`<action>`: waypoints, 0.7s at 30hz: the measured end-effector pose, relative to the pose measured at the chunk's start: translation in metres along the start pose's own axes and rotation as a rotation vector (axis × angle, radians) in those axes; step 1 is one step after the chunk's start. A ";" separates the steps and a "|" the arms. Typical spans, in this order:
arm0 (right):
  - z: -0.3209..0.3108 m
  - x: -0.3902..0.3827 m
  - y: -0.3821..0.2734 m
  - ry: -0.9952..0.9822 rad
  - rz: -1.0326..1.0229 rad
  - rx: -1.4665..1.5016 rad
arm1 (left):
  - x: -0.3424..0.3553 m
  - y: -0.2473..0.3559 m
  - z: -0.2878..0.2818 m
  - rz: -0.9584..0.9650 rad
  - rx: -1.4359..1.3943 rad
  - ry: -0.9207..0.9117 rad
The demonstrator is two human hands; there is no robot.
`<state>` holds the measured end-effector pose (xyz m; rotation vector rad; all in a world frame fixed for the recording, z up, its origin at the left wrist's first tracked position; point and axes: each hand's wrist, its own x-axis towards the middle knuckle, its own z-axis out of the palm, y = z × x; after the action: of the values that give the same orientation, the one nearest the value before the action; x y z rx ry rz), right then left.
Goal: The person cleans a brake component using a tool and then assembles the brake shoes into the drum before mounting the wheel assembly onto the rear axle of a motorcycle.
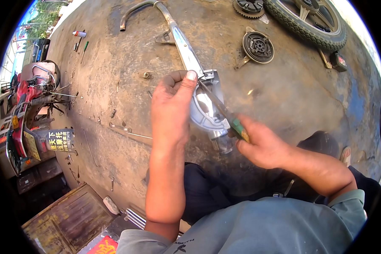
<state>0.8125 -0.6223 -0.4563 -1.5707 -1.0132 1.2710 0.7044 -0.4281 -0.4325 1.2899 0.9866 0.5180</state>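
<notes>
My left hand pinches the upper end of a pale, crescent-shaped brake shoe between thumb and fingers. In my right hand is the green-and-yellow handle of a file. Its long dark blade slants up and left across the inside of the shoe's curve, and its tip reaches the end beside my left thumb. Whether the tip touches the shoe I cannot tell. Behind the shoe a chrome exhaust pipe lies on the floor, its muffler partly hidden by the shoe and my hands.
A brake plate, a sprocket hub and a wheel with a tyre lie at the upper right. A red motorcycle stands at the left. Several tools, among them a green-handled screwdriver and a wrench, are scattered on the floor.
</notes>
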 end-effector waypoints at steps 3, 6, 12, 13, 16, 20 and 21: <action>0.000 0.000 0.002 -0.006 0.010 -0.037 | 0.000 0.002 0.002 -0.006 0.002 -0.011; 0.000 -0.001 0.001 -0.025 0.040 -0.070 | -0.001 0.002 0.005 -0.012 -0.013 -0.013; 0.000 -0.003 -0.001 -0.067 0.079 0.007 | -0.004 0.005 0.008 -0.047 -0.108 -0.034; 0.000 -0.003 0.000 -0.081 0.089 0.036 | -0.003 0.005 0.007 -0.050 -0.115 -0.041; 0.002 -0.002 0.004 -0.098 0.083 0.118 | -0.003 0.004 0.005 -0.068 -0.149 -0.053; 0.003 -0.001 0.005 -0.088 0.095 0.110 | -0.003 0.005 0.006 -0.070 -0.146 -0.044; 0.003 -0.001 0.005 -0.079 0.093 0.109 | -0.003 0.005 0.006 -0.070 -0.143 -0.042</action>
<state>0.8094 -0.6246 -0.4615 -1.5092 -0.9129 1.4377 0.7084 -0.4324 -0.4271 1.1310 0.9393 0.4962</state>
